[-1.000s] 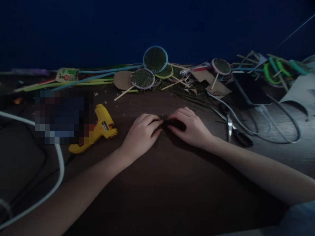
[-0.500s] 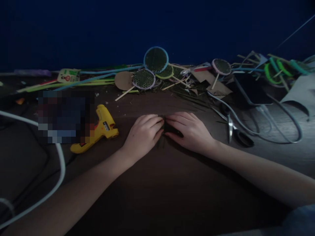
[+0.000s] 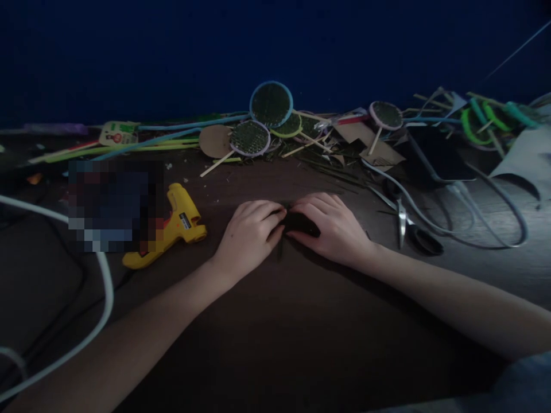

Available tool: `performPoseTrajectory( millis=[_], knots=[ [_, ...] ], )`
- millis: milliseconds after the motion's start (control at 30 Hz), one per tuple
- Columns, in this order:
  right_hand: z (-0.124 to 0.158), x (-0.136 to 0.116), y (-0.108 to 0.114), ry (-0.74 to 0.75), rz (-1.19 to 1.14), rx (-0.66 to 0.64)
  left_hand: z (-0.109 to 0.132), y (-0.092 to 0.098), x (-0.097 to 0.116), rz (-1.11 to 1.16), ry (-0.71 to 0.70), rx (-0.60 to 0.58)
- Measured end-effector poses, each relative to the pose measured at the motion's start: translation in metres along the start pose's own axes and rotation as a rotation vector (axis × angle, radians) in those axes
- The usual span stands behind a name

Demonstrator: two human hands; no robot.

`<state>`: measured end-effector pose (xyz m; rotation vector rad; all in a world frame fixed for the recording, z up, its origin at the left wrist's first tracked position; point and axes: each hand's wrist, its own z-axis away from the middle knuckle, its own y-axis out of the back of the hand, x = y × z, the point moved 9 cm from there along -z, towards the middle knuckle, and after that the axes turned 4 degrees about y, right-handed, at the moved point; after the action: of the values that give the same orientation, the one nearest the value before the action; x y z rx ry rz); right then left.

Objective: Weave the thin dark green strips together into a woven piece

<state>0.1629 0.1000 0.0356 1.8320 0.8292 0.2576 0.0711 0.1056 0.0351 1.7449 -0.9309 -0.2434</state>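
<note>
Hands (image 3: 251,230) (image 3: 331,226) close together, thin dark strip (image 3: 280,249) between them, grip on it unclear.

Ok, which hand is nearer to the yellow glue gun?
Left: the left hand is just right of the yellow glue gun, not touching it; the right hand is farther right.

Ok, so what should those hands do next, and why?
Maybe lift the right hand a little: the hands seem to hide part of the thin dark strip, so how it lies is hard to see. The left hand seems to touch it and could steady it.
</note>
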Motion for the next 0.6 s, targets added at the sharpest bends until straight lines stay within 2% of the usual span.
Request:
performPoseTrajectory(
  millis=[200,600],
  knots=[
    [0.0000,-0.0023,-0.0009,0.032,-0.010,0.001,-0.0007,0.0014,0.0003,-0.024,-0.002,0.013],
    [-0.0006,-0.0001,-0.0047,-0.002,-0.013,-0.054,0.0014,0.0011,-0.0014,-0.009,-0.011,0.026]
  ],
)
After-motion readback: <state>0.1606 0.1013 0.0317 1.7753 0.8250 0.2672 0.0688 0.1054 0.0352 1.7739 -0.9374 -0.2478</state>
